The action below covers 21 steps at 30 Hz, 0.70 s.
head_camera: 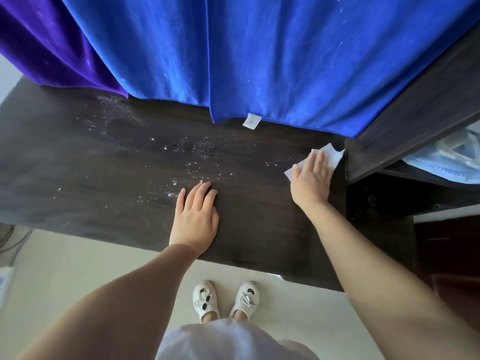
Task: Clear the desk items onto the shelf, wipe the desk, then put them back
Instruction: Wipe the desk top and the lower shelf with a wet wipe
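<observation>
Head view: two flat hands on a dark desk, one pressing a white wipe.

The right hand, fingers straight and together, presses the wipe flat against the desk's right end, just beside the shelf unit. The left hand, well to its left, lies flat with fingers spread slightly; white specks are scattered just beyond its fingertips, under a blue cloth.

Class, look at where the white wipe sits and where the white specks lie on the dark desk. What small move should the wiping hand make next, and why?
Probably sweep the right hand, pressing the white wipe flat at the desk's right end, leftward toward the white specks. They lie scattered across the middle and back-left, unwiped, while the left hand rests flat, bracing.
</observation>
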Each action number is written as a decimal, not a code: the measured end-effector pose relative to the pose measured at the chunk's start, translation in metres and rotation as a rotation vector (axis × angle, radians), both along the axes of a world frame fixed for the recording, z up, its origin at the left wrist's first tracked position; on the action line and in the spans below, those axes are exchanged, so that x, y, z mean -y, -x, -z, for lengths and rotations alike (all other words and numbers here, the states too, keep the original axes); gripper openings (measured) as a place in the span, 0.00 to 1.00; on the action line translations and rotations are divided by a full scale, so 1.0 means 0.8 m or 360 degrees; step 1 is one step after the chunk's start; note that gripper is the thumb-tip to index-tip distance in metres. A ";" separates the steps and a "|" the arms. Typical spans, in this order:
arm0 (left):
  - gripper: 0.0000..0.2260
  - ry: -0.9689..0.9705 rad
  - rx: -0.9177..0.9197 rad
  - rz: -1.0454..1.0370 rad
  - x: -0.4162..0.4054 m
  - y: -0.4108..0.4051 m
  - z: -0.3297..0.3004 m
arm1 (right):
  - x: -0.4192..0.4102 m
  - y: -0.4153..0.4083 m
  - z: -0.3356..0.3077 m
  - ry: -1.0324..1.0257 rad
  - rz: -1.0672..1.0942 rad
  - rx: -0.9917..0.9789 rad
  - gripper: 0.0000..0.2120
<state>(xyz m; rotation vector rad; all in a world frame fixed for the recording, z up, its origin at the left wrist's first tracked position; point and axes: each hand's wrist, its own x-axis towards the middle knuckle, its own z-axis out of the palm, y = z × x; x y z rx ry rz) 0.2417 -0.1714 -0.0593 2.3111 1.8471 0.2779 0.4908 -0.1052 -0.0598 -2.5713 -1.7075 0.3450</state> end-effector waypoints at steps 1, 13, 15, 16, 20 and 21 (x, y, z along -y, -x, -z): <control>0.19 -0.0003 0.0000 -0.0003 0.000 0.000 0.000 | -0.009 0.026 0.001 0.0007 -0.0082 -0.0036 0.28; 0.19 -0.0029 -0.0004 0.0007 -0.001 0.001 0.001 | 0.017 -0.052 0.000 -0.0066 -0.0488 0.0048 0.26; 0.19 -0.0028 -0.0009 0.0010 -0.001 0.001 0.001 | -0.013 -0.051 -0.003 -0.0047 0.0025 0.0027 0.28; 0.18 -0.0023 -0.0015 0.0010 0.000 0.001 0.001 | -0.030 -0.033 -0.004 -0.0020 0.0173 -0.0009 0.28; 0.18 -0.0001 -0.0042 0.0006 0.000 0.001 0.003 | -0.063 0.083 0.002 -0.0034 -0.0344 -0.0035 0.29; 0.18 -0.0007 -0.0041 0.0008 0.000 0.001 0.003 | -0.056 0.110 0.004 -0.0041 -0.0670 -0.0031 0.29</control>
